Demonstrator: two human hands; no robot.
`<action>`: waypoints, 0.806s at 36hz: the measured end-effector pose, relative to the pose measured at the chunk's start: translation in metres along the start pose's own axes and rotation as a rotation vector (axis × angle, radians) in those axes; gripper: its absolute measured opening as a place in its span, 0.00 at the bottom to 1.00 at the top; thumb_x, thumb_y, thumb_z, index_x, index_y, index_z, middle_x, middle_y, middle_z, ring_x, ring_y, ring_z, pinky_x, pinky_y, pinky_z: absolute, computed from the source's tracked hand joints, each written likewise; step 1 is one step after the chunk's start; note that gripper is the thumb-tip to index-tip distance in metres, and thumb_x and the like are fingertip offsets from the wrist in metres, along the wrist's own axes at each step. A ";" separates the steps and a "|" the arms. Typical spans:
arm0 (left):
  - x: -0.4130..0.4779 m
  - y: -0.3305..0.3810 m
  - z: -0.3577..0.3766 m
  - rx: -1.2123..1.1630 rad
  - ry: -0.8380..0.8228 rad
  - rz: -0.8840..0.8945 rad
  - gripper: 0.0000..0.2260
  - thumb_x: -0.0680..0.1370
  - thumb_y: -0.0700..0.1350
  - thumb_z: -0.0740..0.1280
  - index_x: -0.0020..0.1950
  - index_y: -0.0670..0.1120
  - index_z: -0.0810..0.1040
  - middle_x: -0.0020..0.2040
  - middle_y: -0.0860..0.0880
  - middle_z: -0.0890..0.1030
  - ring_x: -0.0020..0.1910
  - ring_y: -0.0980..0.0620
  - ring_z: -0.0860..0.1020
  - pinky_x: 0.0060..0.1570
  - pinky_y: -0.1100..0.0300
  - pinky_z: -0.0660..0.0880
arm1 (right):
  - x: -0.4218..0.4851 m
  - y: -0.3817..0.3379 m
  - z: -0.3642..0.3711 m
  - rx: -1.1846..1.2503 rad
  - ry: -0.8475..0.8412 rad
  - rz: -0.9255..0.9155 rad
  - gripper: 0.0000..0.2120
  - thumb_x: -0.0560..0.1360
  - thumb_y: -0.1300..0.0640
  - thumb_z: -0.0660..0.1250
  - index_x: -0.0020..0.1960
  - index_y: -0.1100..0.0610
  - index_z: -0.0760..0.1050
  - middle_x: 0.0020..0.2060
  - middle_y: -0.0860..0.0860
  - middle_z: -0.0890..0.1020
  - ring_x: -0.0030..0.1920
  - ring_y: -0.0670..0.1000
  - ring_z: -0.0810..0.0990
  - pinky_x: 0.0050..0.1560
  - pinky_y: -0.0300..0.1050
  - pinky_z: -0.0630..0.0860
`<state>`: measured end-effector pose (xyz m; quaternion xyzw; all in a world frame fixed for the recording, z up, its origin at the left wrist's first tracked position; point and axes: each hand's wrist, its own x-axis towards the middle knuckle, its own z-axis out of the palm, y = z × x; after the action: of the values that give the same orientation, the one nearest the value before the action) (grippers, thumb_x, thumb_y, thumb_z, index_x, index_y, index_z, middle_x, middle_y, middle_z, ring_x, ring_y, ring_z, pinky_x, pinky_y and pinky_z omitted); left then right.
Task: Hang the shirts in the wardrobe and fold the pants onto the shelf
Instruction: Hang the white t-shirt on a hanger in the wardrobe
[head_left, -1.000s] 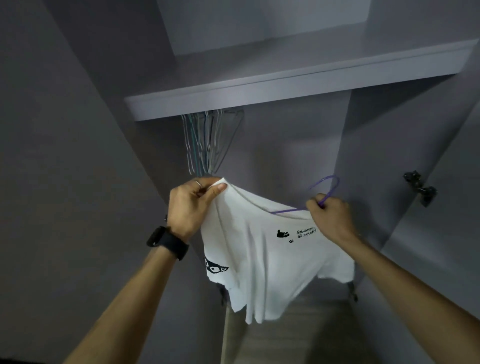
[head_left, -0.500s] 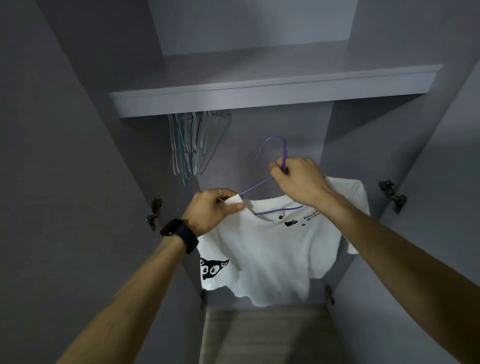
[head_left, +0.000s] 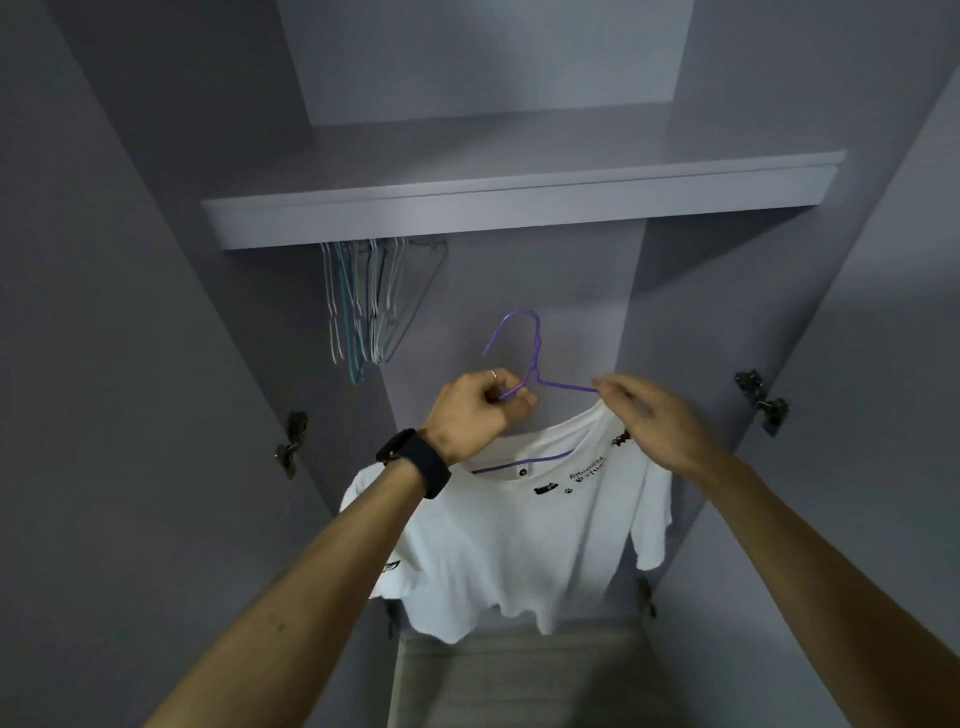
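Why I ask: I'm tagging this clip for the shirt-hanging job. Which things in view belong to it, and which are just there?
Part of the job: white shirt; purple hanger, gripped by the left hand; right hand at the shirt's shoulder, blurred.
Just there: spare hangers under the shelf; door hinges; wristwatch.

white printed shirt (head_left: 519, 545) | draped on purple hanger (head_left: 535, 347) | below wardrobe shelf (head_left: 519, 213)

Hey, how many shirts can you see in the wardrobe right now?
1. A white shirt on the purple hanger, which the left hand grips below the shelf. None shows among the bare hangers.
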<state>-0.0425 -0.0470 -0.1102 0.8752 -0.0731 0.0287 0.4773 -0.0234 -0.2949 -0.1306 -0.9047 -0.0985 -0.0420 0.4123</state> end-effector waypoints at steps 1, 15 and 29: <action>0.000 -0.002 -0.001 -0.019 -0.014 -0.016 0.11 0.76 0.51 0.74 0.39 0.47 0.79 0.32 0.56 0.73 0.34 0.56 0.69 0.40 0.62 0.68 | -0.004 0.011 0.002 -0.008 -0.041 0.045 0.12 0.83 0.45 0.60 0.58 0.46 0.81 0.51 0.45 0.82 0.49 0.44 0.76 0.51 0.32 0.67; 0.015 0.001 0.016 0.336 -0.010 0.078 0.21 0.81 0.62 0.61 0.42 0.47 0.81 0.38 0.52 0.83 0.40 0.49 0.80 0.46 0.52 0.77 | -0.042 0.009 0.032 0.000 0.429 -0.246 0.06 0.80 0.63 0.68 0.51 0.61 0.84 0.44 0.51 0.85 0.45 0.50 0.80 0.51 0.38 0.73; 0.015 -0.010 0.056 0.143 -0.022 0.089 0.20 0.82 0.57 0.63 0.41 0.44 0.80 0.28 0.68 0.76 0.30 0.66 0.74 0.34 0.74 0.66 | -0.051 0.052 -0.009 -0.376 -0.004 -0.155 0.10 0.80 0.53 0.68 0.56 0.56 0.84 0.49 0.51 0.85 0.51 0.59 0.77 0.53 0.44 0.68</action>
<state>-0.0268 -0.0903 -0.1472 0.9033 -0.1149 0.0456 0.4108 -0.0618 -0.3424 -0.1705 -0.9556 -0.1589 -0.0894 0.2314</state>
